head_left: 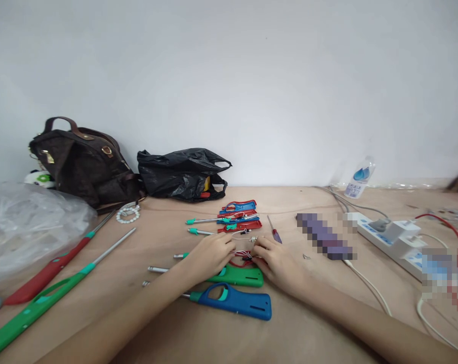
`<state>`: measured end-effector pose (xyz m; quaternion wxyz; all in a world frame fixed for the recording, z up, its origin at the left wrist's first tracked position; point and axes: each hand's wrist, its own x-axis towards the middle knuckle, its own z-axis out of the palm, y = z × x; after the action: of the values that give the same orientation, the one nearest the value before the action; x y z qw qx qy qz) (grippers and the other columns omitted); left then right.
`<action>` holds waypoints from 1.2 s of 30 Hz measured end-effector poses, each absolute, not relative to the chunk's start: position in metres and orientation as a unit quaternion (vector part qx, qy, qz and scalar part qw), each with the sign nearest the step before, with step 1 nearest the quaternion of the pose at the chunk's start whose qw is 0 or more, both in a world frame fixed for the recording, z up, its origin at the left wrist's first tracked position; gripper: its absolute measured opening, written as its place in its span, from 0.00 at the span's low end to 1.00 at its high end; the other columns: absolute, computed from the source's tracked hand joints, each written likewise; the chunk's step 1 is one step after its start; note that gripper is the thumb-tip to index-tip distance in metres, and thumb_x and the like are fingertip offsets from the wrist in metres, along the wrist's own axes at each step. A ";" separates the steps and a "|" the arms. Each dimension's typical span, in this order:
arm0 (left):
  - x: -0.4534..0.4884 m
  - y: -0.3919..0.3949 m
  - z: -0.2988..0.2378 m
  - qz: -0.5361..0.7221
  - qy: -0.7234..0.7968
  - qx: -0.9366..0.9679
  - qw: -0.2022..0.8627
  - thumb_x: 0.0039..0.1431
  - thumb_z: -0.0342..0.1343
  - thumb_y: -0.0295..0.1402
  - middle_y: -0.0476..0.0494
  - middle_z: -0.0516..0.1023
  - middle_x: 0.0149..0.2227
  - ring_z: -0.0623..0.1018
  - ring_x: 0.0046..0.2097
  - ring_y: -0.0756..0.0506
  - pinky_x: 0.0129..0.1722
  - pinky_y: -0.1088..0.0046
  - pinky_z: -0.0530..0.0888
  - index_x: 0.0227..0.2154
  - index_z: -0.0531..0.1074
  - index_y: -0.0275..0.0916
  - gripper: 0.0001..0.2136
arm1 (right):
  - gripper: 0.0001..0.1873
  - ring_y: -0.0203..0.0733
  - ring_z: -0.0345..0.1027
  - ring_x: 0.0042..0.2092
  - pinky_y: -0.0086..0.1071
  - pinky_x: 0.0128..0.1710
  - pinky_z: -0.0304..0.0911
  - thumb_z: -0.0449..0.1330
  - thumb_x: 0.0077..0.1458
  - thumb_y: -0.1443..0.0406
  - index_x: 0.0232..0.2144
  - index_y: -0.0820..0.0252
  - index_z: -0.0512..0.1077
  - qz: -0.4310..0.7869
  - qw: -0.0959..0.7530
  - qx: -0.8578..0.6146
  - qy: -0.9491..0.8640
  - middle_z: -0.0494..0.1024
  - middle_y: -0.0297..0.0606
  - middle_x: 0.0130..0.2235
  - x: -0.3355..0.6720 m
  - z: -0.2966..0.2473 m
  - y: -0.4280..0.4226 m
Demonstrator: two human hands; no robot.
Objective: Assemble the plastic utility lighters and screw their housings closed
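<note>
Our left forearm is crossing over the blue lighter; wires are running crosswise between left grip and right grip, near both; we cannot tell whether either is pinching them.

Likely a home: handbag, bottle, power strip on one table

Saw a dark brown handbag by the wall, a black plastic bag just beside it, and a beaded bracelet in front. Noted at right a labelled water bottle and, nearer, a white power strip with adapters plugged in.
</note>
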<state>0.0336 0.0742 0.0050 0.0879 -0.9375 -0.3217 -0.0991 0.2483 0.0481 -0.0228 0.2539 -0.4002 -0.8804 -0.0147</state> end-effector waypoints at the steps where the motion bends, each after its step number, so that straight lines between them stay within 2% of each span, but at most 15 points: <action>1: 0.036 0.075 0.004 -0.104 -0.320 -0.939 0.078 0.60 0.53 0.24 0.45 0.72 0.33 0.73 0.36 0.44 0.34 0.71 0.67 0.30 0.70 0.35 0.04 | 0.08 0.43 0.67 0.37 0.35 0.34 0.64 0.51 0.59 0.72 0.31 0.60 0.69 -0.012 0.258 -0.399 -0.880 0.71 0.40 0.35 0.248 -0.023 0.048; 10: 0.041 0.075 0.000 -0.146 -0.366 -0.919 0.028 0.57 0.52 0.21 0.47 0.74 0.32 0.74 0.35 0.45 0.32 0.74 0.66 0.27 0.68 0.37 0.06 | 0.07 0.44 0.64 0.38 0.38 0.37 0.64 0.51 0.58 0.73 0.31 0.59 0.64 0.024 0.286 -0.404 -0.869 0.69 0.41 0.36 0.246 -0.029 0.052; 18: 0.041 0.074 -0.002 -0.158 -0.394 -0.905 -0.008 0.54 0.53 0.21 0.46 0.75 0.33 0.74 0.36 0.45 0.33 0.74 0.66 0.27 0.69 0.37 0.05 | 0.06 0.45 0.63 0.41 0.39 0.40 0.64 0.53 0.55 0.74 0.30 0.59 0.64 0.116 0.277 -0.430 -0.851 0.67 0.39 0.36 0.243 -0.026 0.051; 36: 0.041 0.074 -0.002 -0.167 -0.372 -0.913 0.008 0.56 0.53 0.21 0.48 0.72 0.31 0.73 0.35 0.46 0.33 0.74 0.65 0.25 0.67 0.37 0.07 | 0.06 0.46 0.64 0.41 0.38 0.41 0.63 0.53 0.57 0.72 0.30 0.59 0.68 0.122 0.269 -0.439 -0.849 0.68 0.41 0.37 0.244 -0.024 0.048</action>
<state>0.0408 0.0744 -0.0016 0.0079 -0.9131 -0.3721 -0.1668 0.2442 0.0481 -0.0241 0.2692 -0.4388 -0.8486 0.1217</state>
